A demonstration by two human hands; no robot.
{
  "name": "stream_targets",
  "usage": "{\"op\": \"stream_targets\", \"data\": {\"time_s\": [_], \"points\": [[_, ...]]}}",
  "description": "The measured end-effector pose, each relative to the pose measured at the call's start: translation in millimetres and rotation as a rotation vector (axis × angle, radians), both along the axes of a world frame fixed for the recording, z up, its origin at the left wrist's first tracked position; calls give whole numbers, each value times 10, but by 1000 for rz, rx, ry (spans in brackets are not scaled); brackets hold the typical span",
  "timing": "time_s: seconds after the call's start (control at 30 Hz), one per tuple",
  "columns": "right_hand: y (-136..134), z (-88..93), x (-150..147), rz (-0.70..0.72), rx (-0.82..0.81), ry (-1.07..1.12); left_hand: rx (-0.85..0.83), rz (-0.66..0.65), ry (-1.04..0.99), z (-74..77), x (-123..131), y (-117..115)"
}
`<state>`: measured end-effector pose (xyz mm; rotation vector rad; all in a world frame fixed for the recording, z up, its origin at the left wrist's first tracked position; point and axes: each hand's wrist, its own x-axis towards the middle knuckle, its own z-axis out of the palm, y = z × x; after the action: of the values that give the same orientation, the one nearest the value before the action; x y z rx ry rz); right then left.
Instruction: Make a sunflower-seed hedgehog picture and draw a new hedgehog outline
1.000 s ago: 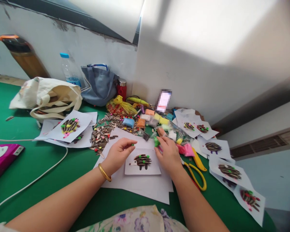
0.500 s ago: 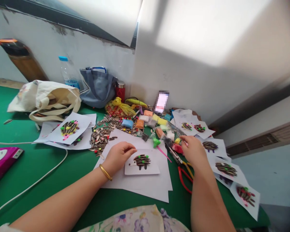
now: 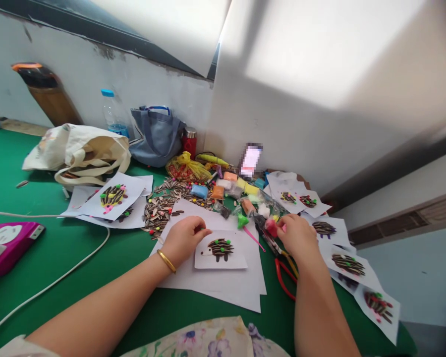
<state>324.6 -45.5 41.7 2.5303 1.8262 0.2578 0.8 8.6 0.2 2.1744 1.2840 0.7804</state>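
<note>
A white card lies in front of me on loose white sheets, with a hedgehog made of sunflower seeds and green clay balls on it. My left hand, a gold bangle at its wrist, is closed with fingertips pinched at the card's upper left corner; what they hold, if anything, is hidden. Over to the right, the fingers of my right hand close on a lump of red clay. Just below that lie red-handled pliers and a pink stick tool.
Sunflower seeds are heaped behind the sheets, beside packets of coloured clay. Finished hedgehog cards line the right edge; others lie left. Bags, bottles and a propped phone stand along the wall. A white cable crosses the left side.
My right hand has moved down and slightly left onto the red clay, from above it. My left hand stays by the card's corner. The whole view has shifted a little.
</note>
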Motion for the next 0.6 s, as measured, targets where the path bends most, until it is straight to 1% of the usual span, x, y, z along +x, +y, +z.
{"op": "stream_targets", "data": {"time_s": [0.1,0.17,0.27,0.33,0.4,0.47,0.6], "points": [[15,129,-102,-13,-19,32,11,-17,-17,-35,-3,21],[44,143,-146,-15,-89,66,-9,-7,-41,-66,-5,36],[98,54,-128,-13,-195,87,-104,43,-65,-75,-7,44],[129,-36,-74,-15,-215,79,-127,57,-43,-55,-3,45],[150,-112,-14,-14,-210,79,-89,47,0,-35,5,51],[159,-150,28,-25,-208,81,-26,22,18,-31,15,63],[139,-116,41,-70,-201,60,87,-61,34,-71,34,77]]}}
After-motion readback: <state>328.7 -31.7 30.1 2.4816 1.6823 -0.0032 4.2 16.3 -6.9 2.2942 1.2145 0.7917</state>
